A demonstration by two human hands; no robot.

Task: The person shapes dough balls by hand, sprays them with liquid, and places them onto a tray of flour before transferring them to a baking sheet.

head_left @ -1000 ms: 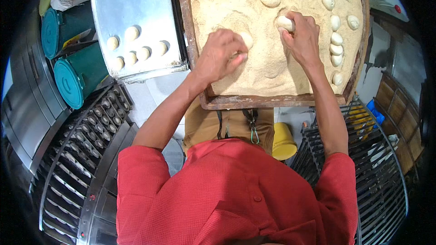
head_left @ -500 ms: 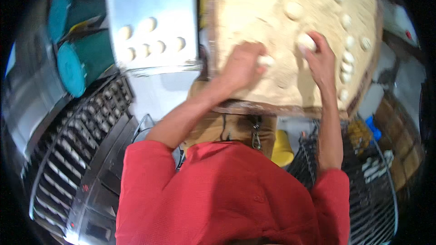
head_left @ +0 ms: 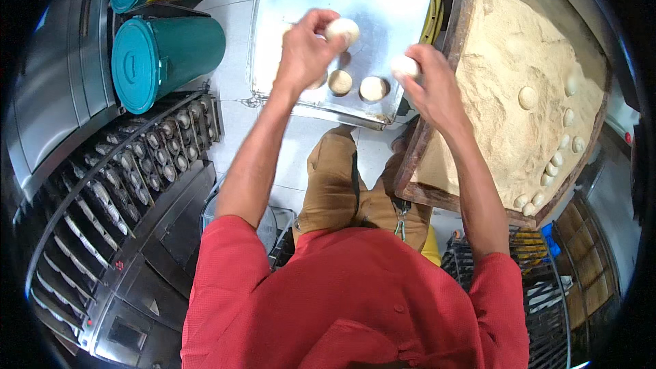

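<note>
My left hand [head_left: 305, 53] is closed around a pale dough ball [head_left: 343, 31], held above a shiny metal tray [head_left: 389, 0]. Another dough ball [head_left: 404, 67] sits in the fingers of my right hand [head_left: 437, 90], over the tray's right edge. Below my hands, a flour-dusted dough ball [head_left: 339, 83] and a second round one [head_left: 374, 89] lie near the tray's front edge. My left hand partly hides others beside them. To the right, a wooden-framed box [head_left: 437, 196] holds a bed of yellowish meal with several dough balls, among them a larger one [head_left: 527, 98].
Two teal lidded bins [head_left: 140, 65] stand at the left, by a steel cabinet [head_left: 58, 48]. A dark rack of small shaped metal pieces [head_left: 147, 143] is at lower left. A metal rack [head_left: 540, 301] and a yellow container [head_left: 432, 249] are at lower right.
Both hands have moved left from the meal box, each with a dough ball; my left is now over the metal tray. The view has turned left with them.
</note>
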